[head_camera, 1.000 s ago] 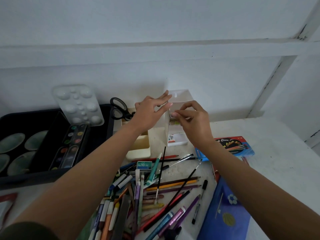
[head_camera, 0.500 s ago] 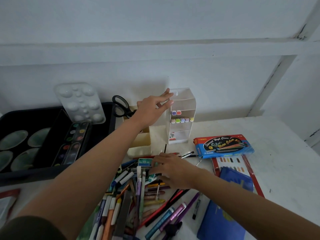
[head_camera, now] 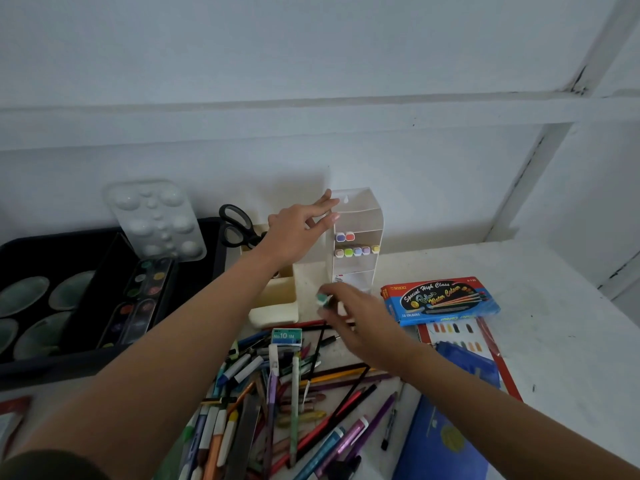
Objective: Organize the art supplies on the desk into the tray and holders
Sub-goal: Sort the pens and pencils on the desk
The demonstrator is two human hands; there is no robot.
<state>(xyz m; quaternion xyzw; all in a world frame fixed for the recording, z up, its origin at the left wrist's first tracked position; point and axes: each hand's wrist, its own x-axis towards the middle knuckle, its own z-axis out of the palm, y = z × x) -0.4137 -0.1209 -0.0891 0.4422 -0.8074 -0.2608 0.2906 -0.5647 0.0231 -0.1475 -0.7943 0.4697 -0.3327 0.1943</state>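
Steadiness explains the left hand (head_camera: 294, 233), grip wide, fingers flat on the marker holder (head_camera: 360, 216); the right hand (head_camera: 356, 310) pinches a green-capped marker (head_camera: 324, 299), seemingly for slotting.

I saw the white tiered holder (head_camera: 360, 216) upright by the wall, two marker caps (head_camera: 344, 236) on one shelf and five (head_camera: 356, 251) on the shelf below. A cream holder (head_camera: 277, 306) stood just left of it, black scissors (head_camera: 235, 226) showing at its back. A green-capped marker (head_camera: 323, 299) was pinched in my right grip (head_camera: 360, 315), low before the tiered holder. Pens, pencils and brushes (head_camera: 294, 393) lay heaped on the desk (head_camera: 554, 323); the black tray (head_camera: 34, 368) sat far left.
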